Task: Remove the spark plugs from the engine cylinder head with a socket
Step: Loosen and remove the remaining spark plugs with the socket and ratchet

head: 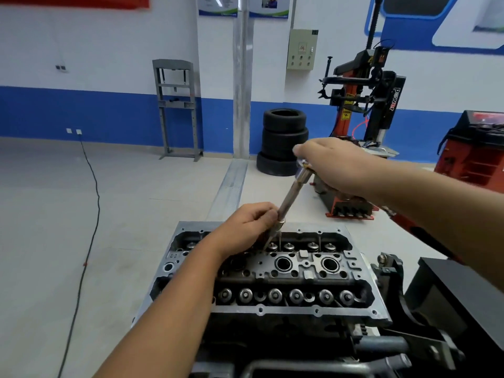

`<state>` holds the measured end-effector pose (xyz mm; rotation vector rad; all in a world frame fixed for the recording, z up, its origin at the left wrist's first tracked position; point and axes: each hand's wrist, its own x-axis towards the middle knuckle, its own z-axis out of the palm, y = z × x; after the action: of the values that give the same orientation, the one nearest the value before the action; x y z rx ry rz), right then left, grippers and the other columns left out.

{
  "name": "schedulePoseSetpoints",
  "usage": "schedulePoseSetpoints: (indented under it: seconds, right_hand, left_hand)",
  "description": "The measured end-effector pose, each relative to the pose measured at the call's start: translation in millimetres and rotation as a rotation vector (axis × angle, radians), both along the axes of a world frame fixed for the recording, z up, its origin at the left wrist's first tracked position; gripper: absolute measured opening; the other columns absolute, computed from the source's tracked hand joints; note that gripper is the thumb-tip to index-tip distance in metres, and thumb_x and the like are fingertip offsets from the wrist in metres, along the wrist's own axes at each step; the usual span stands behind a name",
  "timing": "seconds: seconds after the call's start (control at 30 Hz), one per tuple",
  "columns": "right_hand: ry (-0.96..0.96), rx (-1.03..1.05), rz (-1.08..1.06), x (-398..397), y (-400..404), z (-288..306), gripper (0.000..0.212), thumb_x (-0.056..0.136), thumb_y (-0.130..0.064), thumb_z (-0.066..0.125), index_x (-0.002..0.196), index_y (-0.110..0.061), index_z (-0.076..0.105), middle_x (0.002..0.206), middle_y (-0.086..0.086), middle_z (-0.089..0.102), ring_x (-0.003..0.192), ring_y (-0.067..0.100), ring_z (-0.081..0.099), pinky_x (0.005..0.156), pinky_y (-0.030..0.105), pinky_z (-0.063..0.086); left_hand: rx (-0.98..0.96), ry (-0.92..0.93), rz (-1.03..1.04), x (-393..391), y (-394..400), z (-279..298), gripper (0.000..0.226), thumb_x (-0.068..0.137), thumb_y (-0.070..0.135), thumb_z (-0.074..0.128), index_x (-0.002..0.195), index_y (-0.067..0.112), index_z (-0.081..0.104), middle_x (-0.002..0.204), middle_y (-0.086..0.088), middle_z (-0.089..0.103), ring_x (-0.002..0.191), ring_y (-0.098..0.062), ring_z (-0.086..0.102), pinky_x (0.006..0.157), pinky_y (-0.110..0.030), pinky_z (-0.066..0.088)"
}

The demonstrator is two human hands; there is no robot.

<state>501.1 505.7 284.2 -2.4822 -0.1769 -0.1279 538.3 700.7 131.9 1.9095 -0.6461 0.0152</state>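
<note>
The grey engine cylinder head (362, 271) lies in front of me on a stand, with two open round spark plug wells (283, 263) in its middle. A long steel socket extension (292, 192) slants up to the right above the head. My right hand (335, 165) grips its upper end. My left hand (249, 226) pinches the lower end of the socket, where a spark plug (276, 231) sticks out, tip down, just above the head. The wells under my left hand are hidden.
Valve springs (275, 295) line the head's near and far rows. A black stand frame (395, 304) sits to the right. Farther off are stacked tyres (283, 140), a tyre changer (362, 105), a grey press frame (178, 107) and a floor cable (92, 186).
</note>
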Motion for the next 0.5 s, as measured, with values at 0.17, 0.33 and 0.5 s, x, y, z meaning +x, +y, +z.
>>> schedulePoseSetpoints:
  seconds: [0.17, 0.33, 0.5]
  right_hand:
    - [-0.295, -0.253, 0.065, -0.4, 8.3, -5.7, 0.038, 0.089, -0.055, 0.066, 0.074, -0.022, 0.055, 0.066, -0.003, 0.057, 0.056, 0.015, 0.053, 0.049, 0.025, 0.033]
    - [-0.358, -0.354, 0.115, -10.0, 28.5, -0.5, 0.030, 0.086, -0.042, 0.066, 0.071, -0.020, 0.052, 0.066, -0.001, 0.054, 0.054, 0.019, 0.047, 0.051, 0.026, 0.034]
    - [-0.394, -0.417, 0.120, -18.0, 46.6, 2.7, 0.027, 0.086, -0.040, 0.063, 0.071, -0.021, 0.050, 0.070, 0.001, 0.054, 0.056, 0.022, 0.049, 0.052, 0.028, 0.036]
  left_hand:
    - [0.256, -0.120, 0.109, 0.2, 20.9, -12.5, 0.028, 0.093, 0.019, 0.079, 0.092, 0.046, 0.072, 0.091, 0.023, 0.074, 0.089, 0.003, 0.069, 0.081, -0.019, 0.049]
    - [0.331, -0.185, 0.119, -2.6, 20.0, -22.4, 0.041, 0.099, 0.019, 0.071, 0.083, 0.055, 0.058, 0.083, 0.027, 0.065, 0.079, 0.000, 0.061, 0.075, -0.030, 0.047]
    - [0.436, -0.241, 0.180, -8.9, 17.2, -18.9, 0.032, 0.101, 0.036, 0.064, 0.082, 0.056, 0.047, 0.094, 0.007, 0.056, 0.090, -0.012, 0.056, 0.086, -0.040, 0.051]
